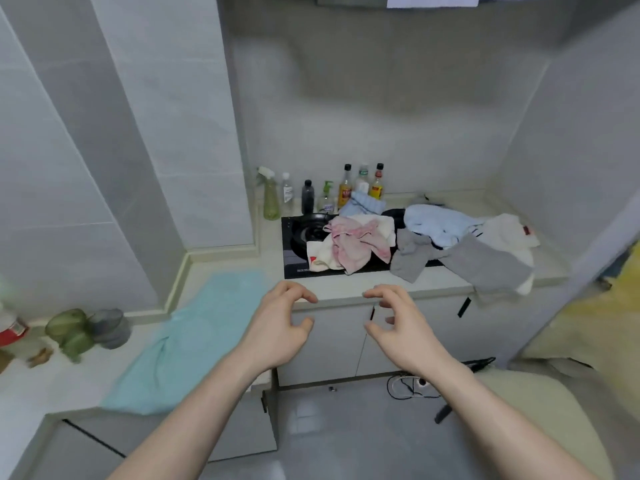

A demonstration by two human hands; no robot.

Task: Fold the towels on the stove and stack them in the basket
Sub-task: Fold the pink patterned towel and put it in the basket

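From the head camera, both arms reach forward over the floor toward the counter edge. The left hand (280,323) and the right hand (398,323) hover side by side in front of the cabinet doors, fingers loosely curled, thumbs apart from the fingers, grasping nothing.

At twelve o'clock from the hands sits the black stove (294,251), with a heap of unfolded towels across it. A pink towel (353,244) lies crumpled on a cream towel (320,256) over the burner. At one o'clock a grey towel (485,265) droops over the counter's front edge, a light blue towel (436,221) bunched behind it and a white towel (509,230) beyond that.

A row of bottles (325,192) stands against the wall behind the stove. At nine o'clock a teal towel (194,334) lies spread flat on the counter (346,289), and further left sit green and grey cups (86,329). I can't make out a basket with any certainty.
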